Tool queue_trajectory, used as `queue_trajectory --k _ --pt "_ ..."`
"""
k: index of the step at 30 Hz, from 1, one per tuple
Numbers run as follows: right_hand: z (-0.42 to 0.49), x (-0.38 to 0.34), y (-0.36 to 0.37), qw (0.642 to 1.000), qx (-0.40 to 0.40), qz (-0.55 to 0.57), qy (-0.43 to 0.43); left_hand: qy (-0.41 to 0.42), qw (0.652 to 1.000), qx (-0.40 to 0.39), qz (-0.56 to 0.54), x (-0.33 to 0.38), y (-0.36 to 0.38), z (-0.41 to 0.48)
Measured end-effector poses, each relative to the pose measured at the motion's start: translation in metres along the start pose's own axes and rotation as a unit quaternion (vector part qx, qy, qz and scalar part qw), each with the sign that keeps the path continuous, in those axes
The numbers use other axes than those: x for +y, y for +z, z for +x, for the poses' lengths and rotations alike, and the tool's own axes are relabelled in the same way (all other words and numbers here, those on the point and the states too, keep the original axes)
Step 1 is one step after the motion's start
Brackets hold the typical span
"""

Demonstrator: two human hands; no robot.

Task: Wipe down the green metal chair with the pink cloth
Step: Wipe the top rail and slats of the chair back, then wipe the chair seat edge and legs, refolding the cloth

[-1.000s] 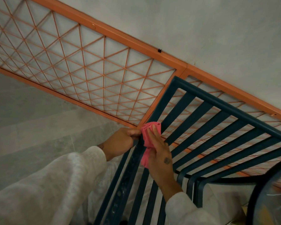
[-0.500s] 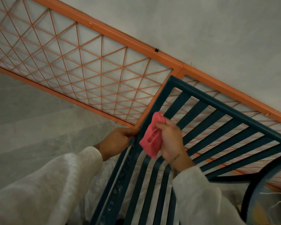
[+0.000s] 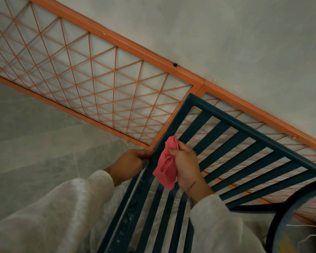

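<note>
Head view: green metal chair is directly ahead. Its slats run up and to the right, from the hands to the top rail. Left hand grips the side post. Right hand pinches the bunched pink cloth, which hangs over that post; contact unclear. Right hand is nearer the slats, so I'd wipe along them.
</note>
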State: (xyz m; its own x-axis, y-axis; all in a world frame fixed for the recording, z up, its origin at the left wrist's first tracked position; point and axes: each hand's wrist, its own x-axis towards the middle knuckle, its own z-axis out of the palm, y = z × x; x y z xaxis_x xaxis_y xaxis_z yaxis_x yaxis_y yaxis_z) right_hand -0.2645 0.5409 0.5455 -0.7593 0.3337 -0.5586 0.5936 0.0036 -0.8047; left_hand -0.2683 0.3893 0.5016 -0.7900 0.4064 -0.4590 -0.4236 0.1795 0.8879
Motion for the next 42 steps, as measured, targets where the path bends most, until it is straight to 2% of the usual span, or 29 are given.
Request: queue_trajectory --k 5,8,14,17,20,25,28,32,38,42 --pt "0.008 -0.05 -0.015 0.995 0.007 0.062 -0.082 -0.018 1.0 0.0 -0.011 0.005 0.001 0.0" --pt "0.007 -0.046 -0.015 0.992 0.011 0.059 -0.114 -0.021 1.0 -0.004 -0.013 0.001 0.0 0.0" --pt "-0.001 0.021 -0.002 0.999 0.003 -0.037 -0.029 -0.007 1.0 0.003 0.01 -0.007 -0.003 0.005" --pt "0.0 0.022 -0.002 0.998 0.003 -0.055 -0.009 -0.006 1.0 0.009 0.004 -0.011 -0.004 0.006" --pt "0.005 -0.004 -0.006 0.998 0.013 -0.048 -0.041 -0.007 1.0 0.007 -0.023 -0.011 -0.002 0.006" --pt "0.013 -0.07 -0.019 0.99 0.023 -0.009 -0.141 0.019 0.999 -0.01 -0.042 -0.009 -0.002 0.004" --pt "0.013 -0.065 -0.023 0.985 0.016 -0.051 -0.167 0.012 0.999 -0.001 -0.041 -0.006 -0.001 0.003" --pt "0.004 -0.032 -0.01 0.99 0.027 -0.036 -0.133 0.005 1.0 0.008 -0.009 -0.008 -0.001 0.005" --pt "-0.008 0.004 -0.01 0.988 -0.034 -0.14 -0.056 -0.007 1.0 0.004 0.003 -0.017 -0.004 0.014" --pt "-0.024 -0.018 -0.024 0.968 -0.068 -0.207 -0.126 -0.023 1.0 -0.009 -0.011 -0.027 -0.01 0.017"
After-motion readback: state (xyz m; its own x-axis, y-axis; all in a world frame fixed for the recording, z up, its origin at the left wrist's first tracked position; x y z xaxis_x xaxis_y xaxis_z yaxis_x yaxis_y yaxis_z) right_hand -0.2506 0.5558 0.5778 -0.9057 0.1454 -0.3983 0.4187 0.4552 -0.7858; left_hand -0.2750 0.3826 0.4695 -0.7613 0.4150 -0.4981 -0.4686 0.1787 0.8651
